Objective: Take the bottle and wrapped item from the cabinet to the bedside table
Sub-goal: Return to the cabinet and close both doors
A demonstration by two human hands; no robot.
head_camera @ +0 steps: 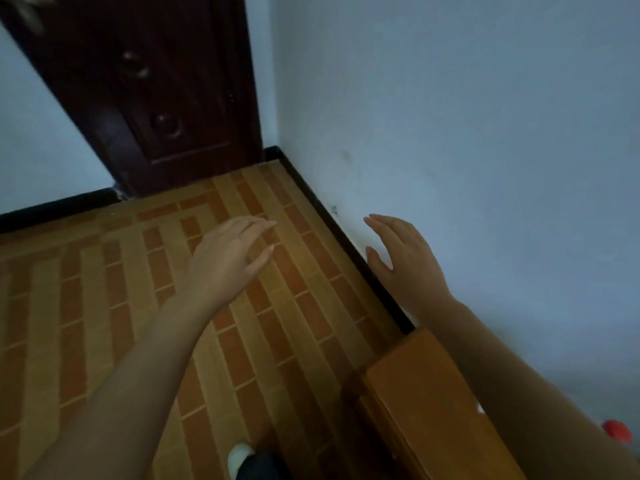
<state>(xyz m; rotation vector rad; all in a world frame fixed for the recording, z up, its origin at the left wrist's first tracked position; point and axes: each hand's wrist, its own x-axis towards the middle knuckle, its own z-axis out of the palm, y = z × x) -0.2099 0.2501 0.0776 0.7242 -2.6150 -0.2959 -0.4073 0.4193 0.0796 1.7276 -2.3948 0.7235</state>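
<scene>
My left hand (228,258) is stretched out over the tiled floor, fingers apart, holding nothing. My right hand (405,261) is raised near the pale wall, also open with nothing in it. A low wooden cabinet (426,403) stands against the wall at the lower right, under my right forearm. A small red thing (618,432) shows at the right edge behind my right arm; I cannot tell what it is. No bottle or wrapped item can be made out.
A dark wooden door (166,88) stands shut in the far corner. The floor (104,306) has orange and tan brick-pattern tiles, edged by a black skirting (332,216). My foot in a white shoe (240,457) is at the bottom.
</scene>
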